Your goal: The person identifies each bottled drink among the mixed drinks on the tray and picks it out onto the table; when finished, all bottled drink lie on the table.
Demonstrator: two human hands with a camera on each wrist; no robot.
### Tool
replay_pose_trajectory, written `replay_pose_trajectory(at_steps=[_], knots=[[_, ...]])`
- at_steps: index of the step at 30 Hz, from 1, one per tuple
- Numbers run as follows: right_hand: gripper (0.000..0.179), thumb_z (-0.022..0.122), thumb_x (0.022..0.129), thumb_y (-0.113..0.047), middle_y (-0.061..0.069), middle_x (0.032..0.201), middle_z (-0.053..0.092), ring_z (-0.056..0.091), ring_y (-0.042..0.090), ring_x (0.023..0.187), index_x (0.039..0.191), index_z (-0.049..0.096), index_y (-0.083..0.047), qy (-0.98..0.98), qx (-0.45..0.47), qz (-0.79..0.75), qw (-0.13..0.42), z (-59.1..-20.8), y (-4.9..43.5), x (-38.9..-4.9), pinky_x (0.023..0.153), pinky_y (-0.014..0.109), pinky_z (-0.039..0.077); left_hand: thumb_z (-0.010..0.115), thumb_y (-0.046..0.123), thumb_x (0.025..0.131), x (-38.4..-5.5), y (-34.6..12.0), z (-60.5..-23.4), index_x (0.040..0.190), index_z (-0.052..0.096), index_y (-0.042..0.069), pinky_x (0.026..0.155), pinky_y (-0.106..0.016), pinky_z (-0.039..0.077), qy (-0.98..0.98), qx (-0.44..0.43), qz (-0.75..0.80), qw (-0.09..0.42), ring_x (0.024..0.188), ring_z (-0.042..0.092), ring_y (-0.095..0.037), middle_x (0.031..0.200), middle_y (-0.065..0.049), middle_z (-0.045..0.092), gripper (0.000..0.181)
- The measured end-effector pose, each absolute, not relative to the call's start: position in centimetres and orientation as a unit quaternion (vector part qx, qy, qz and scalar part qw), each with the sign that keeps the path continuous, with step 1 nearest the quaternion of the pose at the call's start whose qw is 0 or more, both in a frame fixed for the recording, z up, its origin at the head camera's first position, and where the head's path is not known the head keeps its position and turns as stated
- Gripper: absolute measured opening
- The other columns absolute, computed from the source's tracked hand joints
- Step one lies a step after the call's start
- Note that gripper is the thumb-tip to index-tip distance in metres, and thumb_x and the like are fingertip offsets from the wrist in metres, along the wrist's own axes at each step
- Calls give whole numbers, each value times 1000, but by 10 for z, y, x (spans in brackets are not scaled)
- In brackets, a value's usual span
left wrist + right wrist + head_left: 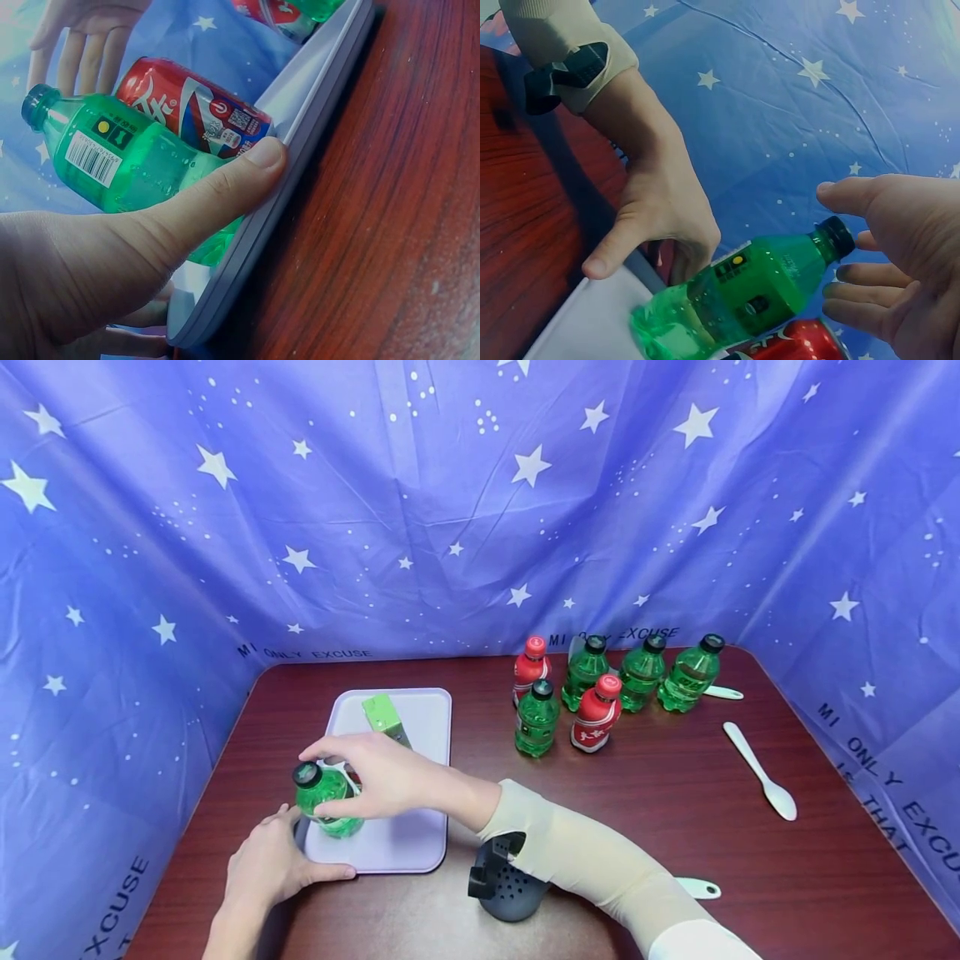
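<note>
A green plastic soda bottle (pixel 341 821) with a black cap stands at the near left corner of the lilac tray (pixel 429 777). My right hand (pixel 382 774) hovers around its upper part, fingers spread; in the right wrist view a gap shows between the fingers and the cap. Beside the bottle stands a red soda can (pixel 180 105), mostly hidden from the head camera by that hand. My left hand (pixel 264 862) holds the tray's near left corner, thumb along the front rim and fingers at the left side. A green carton (pixel 384 714) is farther back on the tray.
At the back right stand several green bottles (pixel 688 675) and two red bottles (pixel 596 714). A white spoon (pixel 761 772) lies at the right. Under my right forearm is a dark perforated ladle (pixel 517 893), with a pale handle end (pixel 699 887) past the sleeve. Star-patterned cloth (pixel 480 510) walls the table.
</note>
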State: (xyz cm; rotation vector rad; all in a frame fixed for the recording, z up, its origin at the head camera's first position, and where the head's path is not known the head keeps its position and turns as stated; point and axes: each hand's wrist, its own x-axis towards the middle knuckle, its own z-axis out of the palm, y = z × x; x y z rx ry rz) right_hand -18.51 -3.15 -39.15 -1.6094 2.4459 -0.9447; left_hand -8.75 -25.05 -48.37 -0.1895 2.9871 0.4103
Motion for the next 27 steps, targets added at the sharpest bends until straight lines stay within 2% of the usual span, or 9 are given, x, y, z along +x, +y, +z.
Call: replay_pose_trajectory(at_steps=[3, 8, 13, 18, 27], knots=[[62, 82, 94, -37, -7, 133, 73, 68, 1, 119, 146, 59, -15, 796, -521, -306, 36, -394, -34, -184, 98, 5, 44, 83, 95, 39, -88, -250, -484, 146, 58, 0, 75, -71, 58, 987, -62, 135, 59, 121, 63, -61, 146, -42, 54, 145], [59, 81, 95, -35, -6, 131, 75, 67, -3, 120, 145, 59, -14, 794, -519, -314, 40, -396, -38, -183, 102, 5, 45, 84, 94, 38, -88, -250, -484, 144, 59, -1, 75, -70, 58, 987, -60, 135, 56, 120, 63, -61, 145, -42, 55, 145], [59, 78, 97, -36, -7, 135, 74, 67, -1, 121, 148, 57, -16, 811, -508, -287, 36, -394, -45, -182, 102, 6, 45, 84, 94, 39, -87, -250, -484, 145, 58, -2, 76, -70, 58, 987, -64, 134, 59, 120, 63, -61, 146, -42, 54, 146], [52, 75, 100, -34, -8, 130, 75, 70, 1, 109, 147, 57, -18, 829, -495, -258, 24, -394, -51, -177, 94, 9, 48, 83, 94, 39, -87, -250, -485, 146, 57, 0, 75, -69, 58, 987, -62, 135, 58, 121, 63, -61, 147, -41, 54, 145], [35, 72, 102, -32, -9, 112, 79, 70, 0, 92, 134, 67, -17, 829, -502, -248, 5, -395, -50, -173, 84, 9, 47, 83, 95, 39, -86, -250, -484, 147, 57, 3, 75, -69, 58, 988, -56, 132, 50, 121, 63, -60, 146, -41, 55, 144]])
